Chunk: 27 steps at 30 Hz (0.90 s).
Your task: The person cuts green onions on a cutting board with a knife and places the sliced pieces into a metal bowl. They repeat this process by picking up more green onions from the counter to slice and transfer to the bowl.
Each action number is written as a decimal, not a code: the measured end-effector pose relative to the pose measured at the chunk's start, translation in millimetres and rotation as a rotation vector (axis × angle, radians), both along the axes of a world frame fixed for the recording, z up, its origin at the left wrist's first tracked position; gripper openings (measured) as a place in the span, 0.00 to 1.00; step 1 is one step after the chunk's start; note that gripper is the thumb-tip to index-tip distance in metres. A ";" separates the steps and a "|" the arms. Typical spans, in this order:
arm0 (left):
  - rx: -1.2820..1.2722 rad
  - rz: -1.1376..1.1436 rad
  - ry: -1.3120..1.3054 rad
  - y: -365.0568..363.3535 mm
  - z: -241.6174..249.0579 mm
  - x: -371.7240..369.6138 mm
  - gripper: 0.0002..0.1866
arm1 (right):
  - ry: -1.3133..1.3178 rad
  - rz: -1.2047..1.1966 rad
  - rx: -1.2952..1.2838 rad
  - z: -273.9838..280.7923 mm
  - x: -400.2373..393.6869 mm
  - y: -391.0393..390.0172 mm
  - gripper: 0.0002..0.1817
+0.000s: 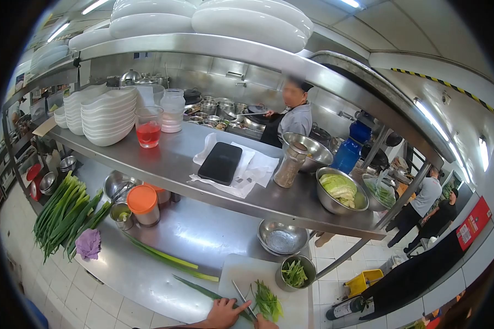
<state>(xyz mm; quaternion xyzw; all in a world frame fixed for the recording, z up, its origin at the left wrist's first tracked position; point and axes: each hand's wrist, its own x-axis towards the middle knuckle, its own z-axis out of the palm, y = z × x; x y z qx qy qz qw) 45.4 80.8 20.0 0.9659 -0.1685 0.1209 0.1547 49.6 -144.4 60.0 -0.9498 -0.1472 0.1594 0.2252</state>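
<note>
My left hand point(225, 313) presses a long green onion point(195, 288) against the white cutting board point(240, 267), its fingertips close to the blade. The kitchen knife point(242, 299) is in my right hand point(265, 323), which is partly cut off by the bottom edge of the view; its handle is hidden. Right of the blade lies a pile of sliced green onion point(267, 302). A steel container point(307, 281) holding more cut greens stands on the board's right side. Two longer green onion stalks point(170, 256) lie on the steel counter to the left.
A bunch of green onions point(66, 216) and a purple cloth point(88, 244) lie at the counter's left. Nearby stands an orange-lidded container point(142, 205). Steel bowls point(283, 237) sit behind the board. An overhead shelf point(175, 181) holds bowls, a phone point(220, 163) and cabbage point(337, 187). A co-worker point(296, 118) stands beyond.
</note>
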 end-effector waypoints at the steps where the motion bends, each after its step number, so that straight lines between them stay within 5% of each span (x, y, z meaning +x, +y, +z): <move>1: 0.004 -0.003 0.004 0.2 -1.0 -0.3 0.44 | 0.004 -0.003 0.004 1.1 -0.3 0.9 0.14; 10: 0.035 0.018 0.017 -3.3 11.1 1.2 0.41 | -0.126 0.109 -0.041 52.8 29.5 10.1 0.13; 16: 0.012 0.066 -0.025 -7.8 6.0 -1.7 0.29 | -0.155 0.310 0.663 201.9 86.6 108.5 0.11; 18: 0.068 0.067 -0.054 -7.5 3.8 1.4 0.29 | -0.350 0.504 0.855 273.8 98.8 163.0 0.13; 21: 0.102 0.075 -0.022 -11.6 5.6 5.1 0.26 | -0.487 0.574 1.107 332.8 123.7 255.3 0.24; 23: 0.024 0.090 0.403 -13.2 15.6 8.5 0.42 | -0.523 0.496 1.223 360.8 140.2 323.0 0.37; 26: -0.058 0.037 0.271 -5.6 6.6 6.0 0.37 | -0.565 0.211 1.192 366.1 179.6 424.0 0.60; 27: -0.030 0.029 0.281 -7.0 -10.8 5.1 0.37 | -0.568 0.189 1.215 373.8 181.8 440.3 0.60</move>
